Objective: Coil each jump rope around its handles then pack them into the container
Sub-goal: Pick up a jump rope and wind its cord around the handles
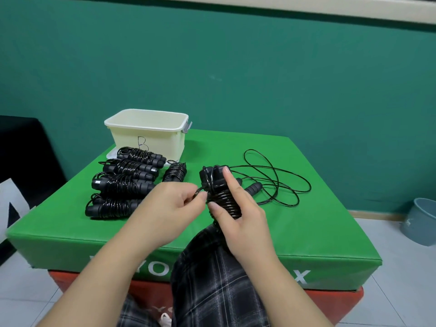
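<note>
Coiling step nearly done: right hand (pixel 238 208) grips the wound jump rope (pixel 223 199) over the table's (pixel 306 232) near edge, left hand (pixel 169 204) pinches its loose end, which needs tucking before packing into the far-left container (pixel 147 131).

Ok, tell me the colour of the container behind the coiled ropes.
The container is pale cream with a handwritten "B" on its front, seen in the head view.

Ropes and container on the padded block

The container (pixel 146 131) stands at the block's (pixel 306 232) far left corner. In front of it lie the coiled ropes (pixel 122 182), side by side. To their right, both hands hold a wound bundle (pixel 219 197); a loose rope (pixel 278 182) sprawls further right. A bin (pixel 422 223) sits on the floor, far right.
</note>
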A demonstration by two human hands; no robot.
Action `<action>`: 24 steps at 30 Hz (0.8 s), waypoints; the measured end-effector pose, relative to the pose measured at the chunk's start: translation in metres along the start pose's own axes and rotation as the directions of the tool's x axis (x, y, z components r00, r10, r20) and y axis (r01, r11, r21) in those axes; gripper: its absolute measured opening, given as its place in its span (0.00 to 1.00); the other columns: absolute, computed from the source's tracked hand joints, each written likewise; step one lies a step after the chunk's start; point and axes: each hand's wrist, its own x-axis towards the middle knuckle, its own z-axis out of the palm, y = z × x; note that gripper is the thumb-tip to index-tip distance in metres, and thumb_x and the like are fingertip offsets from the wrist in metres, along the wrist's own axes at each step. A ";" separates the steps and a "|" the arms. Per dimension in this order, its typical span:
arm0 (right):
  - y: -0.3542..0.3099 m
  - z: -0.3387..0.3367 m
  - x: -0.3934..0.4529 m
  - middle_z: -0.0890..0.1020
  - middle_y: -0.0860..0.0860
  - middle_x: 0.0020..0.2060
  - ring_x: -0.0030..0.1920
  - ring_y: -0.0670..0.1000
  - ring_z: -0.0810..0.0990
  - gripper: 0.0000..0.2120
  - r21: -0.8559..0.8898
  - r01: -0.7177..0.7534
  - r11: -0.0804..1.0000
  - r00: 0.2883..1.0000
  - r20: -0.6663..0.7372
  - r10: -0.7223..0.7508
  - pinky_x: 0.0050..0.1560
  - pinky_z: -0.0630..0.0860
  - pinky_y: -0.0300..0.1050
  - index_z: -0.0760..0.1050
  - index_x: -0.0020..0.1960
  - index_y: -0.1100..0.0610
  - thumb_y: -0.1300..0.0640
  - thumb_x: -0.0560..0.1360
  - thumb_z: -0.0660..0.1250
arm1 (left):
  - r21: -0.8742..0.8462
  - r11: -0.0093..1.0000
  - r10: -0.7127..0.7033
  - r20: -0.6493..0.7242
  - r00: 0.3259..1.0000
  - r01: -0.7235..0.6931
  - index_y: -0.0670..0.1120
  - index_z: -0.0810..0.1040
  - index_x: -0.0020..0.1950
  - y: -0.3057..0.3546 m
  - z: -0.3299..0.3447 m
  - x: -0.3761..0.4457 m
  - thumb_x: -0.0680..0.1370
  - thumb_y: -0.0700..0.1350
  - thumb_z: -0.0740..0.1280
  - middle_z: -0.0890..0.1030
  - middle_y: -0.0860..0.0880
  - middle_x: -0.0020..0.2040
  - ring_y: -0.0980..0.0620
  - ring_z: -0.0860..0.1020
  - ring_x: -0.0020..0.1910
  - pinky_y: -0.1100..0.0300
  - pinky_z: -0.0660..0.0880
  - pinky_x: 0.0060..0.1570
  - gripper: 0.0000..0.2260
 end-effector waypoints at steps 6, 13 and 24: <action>0.005 -0.002 -0.001 0.75 0.26 0.55 0.61 0.39 0.75 0.31 0.132 -0.006 0.991 0.999 0.032 0.001 0.63 0.71 0.42 0.61 0.63 0.22 0.49 0.70 0.68 | -0.584 0.734 -0.344 0.119 0.931 0.346 0.47 0.67 0.23 -0.011 0.035 0.003 0.76 0.57 0.65 0.66 0.49 0.20 0.53 0.63 0.20 0.67 0.59 0.21 0.24; 0.003 -0.003 -0.002 0.74 0.26 0.56 0.62 0.37 0.74 0.32 0.115 0.009 0.993 0.999 0.040 -0.014 0.64 0.69 0.38 0.60 0.64 0.23 0.51 0.71 0.69 | -0.509 0.806 -0.358 -0.012 0.934 0.302 0.47 0.63 0.25 -0.015 0.033 0.007 0.77 0.57 0.62 0.62 0.52 0.21 0.55 0.59 0.21 0.61 0.55 0.27 0.24; 0.007 -0.007 -0.002 0.78 0.40 0.61 0.60 0.40 0.76 0.32 0.155 -0.058 0.986 0.996 0.072 0.047 0.64 0.71 0.43 0.63 0.65 0.25 0.51 0.70 0.69 | -0.502 0.847 -0.184 0.032 0.982 0.175 0.52 0.71 0.30 -0.024 0.026 0.008 0.70 0.58 0.64 0.65 0.56 0.24 0.58 0.61 0.23 0.60 0.57 0.28 0.13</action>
